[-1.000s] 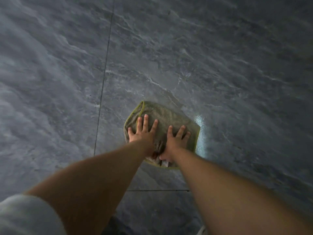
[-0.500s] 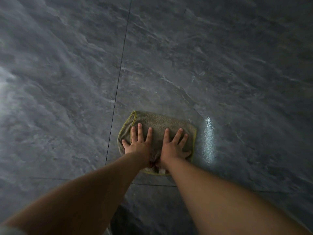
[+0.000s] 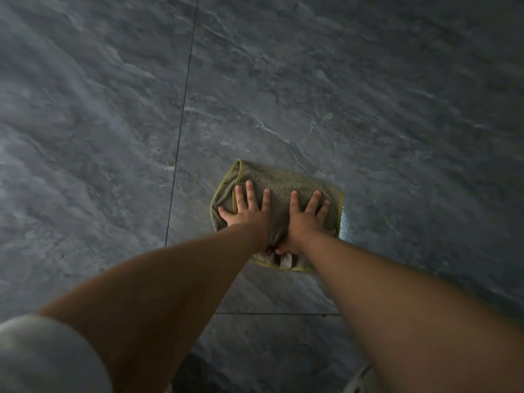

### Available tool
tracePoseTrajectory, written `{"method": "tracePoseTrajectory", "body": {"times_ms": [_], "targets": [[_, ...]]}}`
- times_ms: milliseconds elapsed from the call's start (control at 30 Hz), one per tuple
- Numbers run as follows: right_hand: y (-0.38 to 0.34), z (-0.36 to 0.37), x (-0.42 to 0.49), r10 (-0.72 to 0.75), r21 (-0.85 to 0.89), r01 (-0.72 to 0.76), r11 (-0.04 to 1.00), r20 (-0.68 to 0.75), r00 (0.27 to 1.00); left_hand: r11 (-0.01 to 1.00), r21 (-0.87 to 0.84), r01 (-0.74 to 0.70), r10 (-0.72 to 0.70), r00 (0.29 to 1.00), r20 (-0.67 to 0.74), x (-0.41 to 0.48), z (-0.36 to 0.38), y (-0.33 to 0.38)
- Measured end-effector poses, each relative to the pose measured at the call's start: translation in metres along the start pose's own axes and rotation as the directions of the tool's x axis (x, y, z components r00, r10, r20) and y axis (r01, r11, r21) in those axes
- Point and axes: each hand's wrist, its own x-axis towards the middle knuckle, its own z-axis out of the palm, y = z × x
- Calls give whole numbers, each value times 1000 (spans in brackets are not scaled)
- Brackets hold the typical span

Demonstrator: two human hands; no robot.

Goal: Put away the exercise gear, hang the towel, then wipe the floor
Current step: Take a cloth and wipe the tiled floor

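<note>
Presses nubby, yellow-edged olive cloth (image 3: pixel 279 181) onto glossy veined grey floor (image 3: pixel 368 109) with left hand (image 3: pixel 246 215) and right hand (image 3: pixel 304 221), fingers (image 3: pixel 250 195) straight, spread.

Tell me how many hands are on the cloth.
2. The left hand presses the left part of the cloth; the right hand presses its right part. None seems hidden.

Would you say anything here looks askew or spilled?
Little: the cloth bunches between the left hand and right hand, its left edge folded over; a glossy, possibly wet streak lies on the floor by its right edge.
</note>
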Motion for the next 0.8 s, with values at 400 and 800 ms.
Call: {"method": "tracePoseTrajectory", "body": {"times_ms": [400, 800], "targets": [[-24, 22, -14, 3, 0, -3, 1000, 7, 1000, 999, -33, 10, -10, 1000, 0, -17, 14, -25], [-62, -5, 17, -80, -19, 80, 997, -23, 996, 999, -22, 48, -48, 999, -13, 16, -21, -67]]}}
